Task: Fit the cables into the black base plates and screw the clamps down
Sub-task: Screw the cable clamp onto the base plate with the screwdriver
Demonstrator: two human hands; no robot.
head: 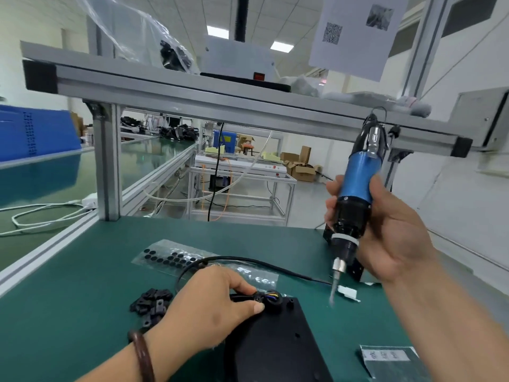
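Note:
A black base plate [278, 340] lies on the green bench in front of me. My left hand [209, 304] pinches the black cable [248, 261] and its clamp against the plate's far left corner, where coloured wires show. The cable loops back across the mat to a white connector [348, 293]. My right hand [385, 232] grips a blue and black electric screwdriver [355, 188], held upright above the mat. Its bit points down, in the air to the right of the clamp and just left of the white connector.
A pile of black clamps [151, 303] sits left of my left hand. A clear bag of black discs [168, 257] lies behind it, and another bag [385, 357] lies at the near right. An aluminium shelf frame [220, 97] crosses overhead.

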